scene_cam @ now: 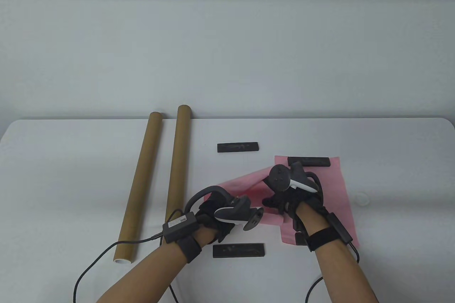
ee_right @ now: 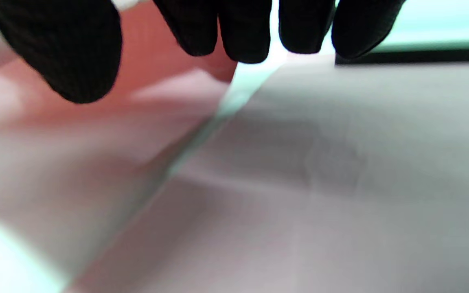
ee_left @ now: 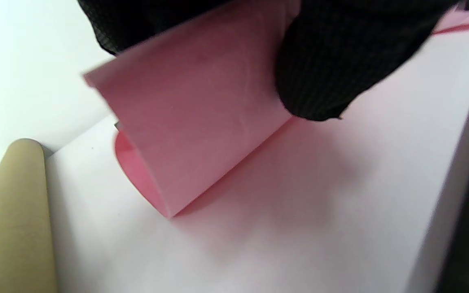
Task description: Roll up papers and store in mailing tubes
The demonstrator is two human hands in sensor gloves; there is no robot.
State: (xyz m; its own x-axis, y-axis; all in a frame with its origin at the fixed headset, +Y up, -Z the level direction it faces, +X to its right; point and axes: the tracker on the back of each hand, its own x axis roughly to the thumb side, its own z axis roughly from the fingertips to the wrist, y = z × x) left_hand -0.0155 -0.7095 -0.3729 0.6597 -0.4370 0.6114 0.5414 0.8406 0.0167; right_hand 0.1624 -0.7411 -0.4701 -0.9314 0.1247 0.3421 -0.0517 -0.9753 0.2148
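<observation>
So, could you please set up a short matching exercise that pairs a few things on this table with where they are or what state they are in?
Things:
1. pink paper
2. two cardboard tubes
3. black bar at the far right
4. black bar at the near edge

Places or states:
A. lying on the paper's far edge
B. lying side by side, left of the hands
C. partly curled over at its left edge
D. on the bare table between the forearms

Pairs: 1-C, 2-B, 3-A, 4-D

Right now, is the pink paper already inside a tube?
No. The pink paper lies on the table, partly curled under both hands, apart from the two tubes.
</observation>
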